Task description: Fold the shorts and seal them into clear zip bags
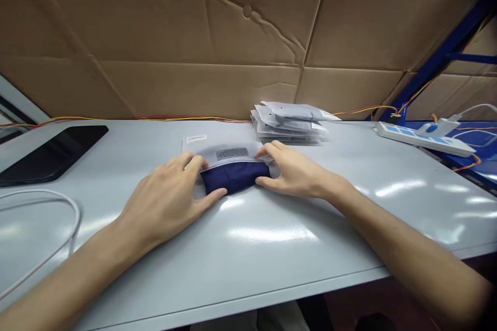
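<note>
A frosted plastic bag with a white label and a grey printed patch lies on the table. Dark blue folded cloth sticks out of its near, open end. My left hand grips the left side of the bag's mouth, with the thumb on the cloth's near edge. At the right corner, my right hand pinches the bag and cloth between thumb and fingers. Behind my right hand is a stack of similar filled bags.
A black tablet-like device lies at the left, with a white cable nearer. At the right back sits a white power strip with a plug. Cardboard stands behind the grey table; red and yellow wires run along its base.
</note>
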A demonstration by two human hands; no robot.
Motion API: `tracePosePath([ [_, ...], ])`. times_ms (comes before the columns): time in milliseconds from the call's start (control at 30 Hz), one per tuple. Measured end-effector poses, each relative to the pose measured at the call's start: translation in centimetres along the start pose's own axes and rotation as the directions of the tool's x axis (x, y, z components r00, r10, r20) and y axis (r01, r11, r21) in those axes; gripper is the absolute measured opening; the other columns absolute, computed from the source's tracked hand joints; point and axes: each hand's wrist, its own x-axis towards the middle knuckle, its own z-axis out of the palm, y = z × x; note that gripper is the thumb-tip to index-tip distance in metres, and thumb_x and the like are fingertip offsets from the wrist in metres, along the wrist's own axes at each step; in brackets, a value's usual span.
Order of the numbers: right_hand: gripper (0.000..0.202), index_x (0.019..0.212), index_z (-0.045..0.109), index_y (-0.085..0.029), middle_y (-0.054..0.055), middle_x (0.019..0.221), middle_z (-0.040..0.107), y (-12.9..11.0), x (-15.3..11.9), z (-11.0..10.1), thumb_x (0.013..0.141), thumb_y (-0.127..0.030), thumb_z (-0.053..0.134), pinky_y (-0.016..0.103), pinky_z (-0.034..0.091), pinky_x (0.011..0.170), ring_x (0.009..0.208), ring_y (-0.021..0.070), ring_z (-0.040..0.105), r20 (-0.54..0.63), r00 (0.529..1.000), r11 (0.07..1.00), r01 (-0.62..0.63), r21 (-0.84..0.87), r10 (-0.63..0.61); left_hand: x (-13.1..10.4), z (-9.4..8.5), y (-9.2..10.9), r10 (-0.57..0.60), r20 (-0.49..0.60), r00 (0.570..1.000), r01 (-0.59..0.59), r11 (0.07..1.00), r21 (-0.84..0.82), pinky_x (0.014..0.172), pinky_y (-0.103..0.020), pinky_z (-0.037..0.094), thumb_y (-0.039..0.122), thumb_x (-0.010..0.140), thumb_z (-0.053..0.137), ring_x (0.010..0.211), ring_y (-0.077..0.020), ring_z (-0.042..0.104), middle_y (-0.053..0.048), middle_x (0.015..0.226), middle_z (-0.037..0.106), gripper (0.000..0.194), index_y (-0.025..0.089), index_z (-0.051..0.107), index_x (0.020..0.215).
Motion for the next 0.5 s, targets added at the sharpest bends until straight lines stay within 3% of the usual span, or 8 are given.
tracePosePath([
  [300,0.025,0.105,0.058,-0.021,0.005,0.103,0.064,-0.2,0.6,1.4,0.086,-0.028,0.072,0.037,0.052,0.083,0.095,0.0220,0.063,-0.118,0.993,0.999,0.028,0.016,-0.026,-0.1,1.0,-0.4,0.095,-0.107,0.990,-0.108,0.986,-0.125,0.058,-0.032,0.040,0.041,0.094,0.047,0.062,-0.0195,0.058,-0.002,0.087,0.064,0.017,0.025,0.048,0.090],
  [500,0.020,0.104,0.058,-0.020,0.006,0.106,0.060,-0.5,0.9,2.0,0.088,-0.024,0.069,0.039,0.053,0.087,0.099,0.0224,0.061,-0.157,0.986,0.998,0.053,-0.046,-0.059,-0.2,1.2,-0.4,0.176,-0.164,0.971,-0.208,0.956,-0.206,0.057,-0.029,0.040,0.031,0.095,0.047,0.060,-0.0170,0.058,0.001,0.080,0.063,0.008,0.025,0.053,0.095],
])
